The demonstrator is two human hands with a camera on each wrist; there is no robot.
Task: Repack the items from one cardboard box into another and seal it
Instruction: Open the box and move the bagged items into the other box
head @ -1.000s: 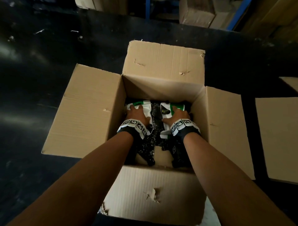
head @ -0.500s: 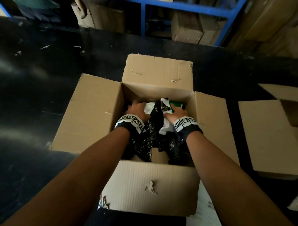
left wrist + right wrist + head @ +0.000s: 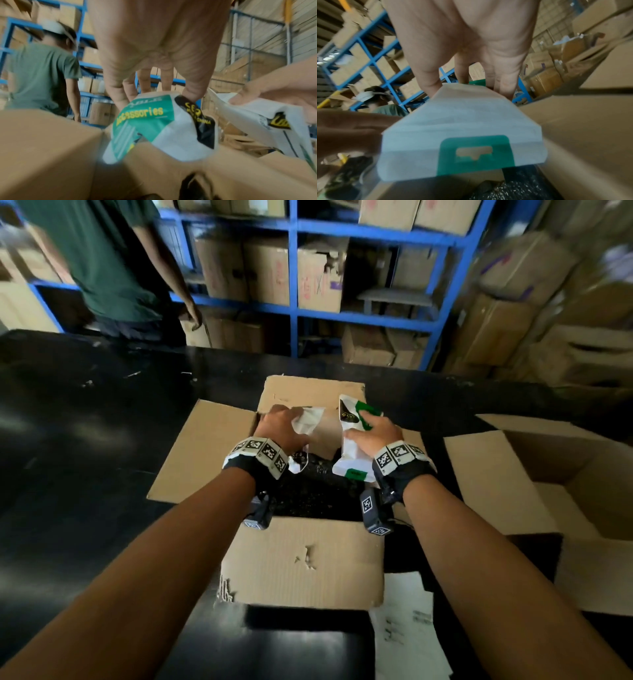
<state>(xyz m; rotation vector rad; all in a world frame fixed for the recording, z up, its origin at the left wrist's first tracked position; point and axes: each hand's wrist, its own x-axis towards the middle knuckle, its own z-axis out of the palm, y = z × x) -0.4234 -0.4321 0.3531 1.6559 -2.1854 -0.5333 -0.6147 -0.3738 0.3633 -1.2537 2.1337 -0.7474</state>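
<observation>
Both hands are now lifting clear of the open brown cardboard box (image 3: 301,559); left hand (image 3: 281,428) fingers clamped on a crumpled white-and-green packet (image 3: 308,419), right hand (image 3: 375,433) on a flat white-and-green packet (image 3: 351,455); the empty second cardboard box (image 3: 548,474) is waiting at three o'clock.

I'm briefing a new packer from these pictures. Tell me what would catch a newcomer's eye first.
First, the two hands over the open box in the middle of the black table: the left hand grips a white and green packet, and the right hand holds another packet. Next, a second open box on the right, and behind the table blue shelves full of cartons, where a person in a green shirt stands.
</observation>
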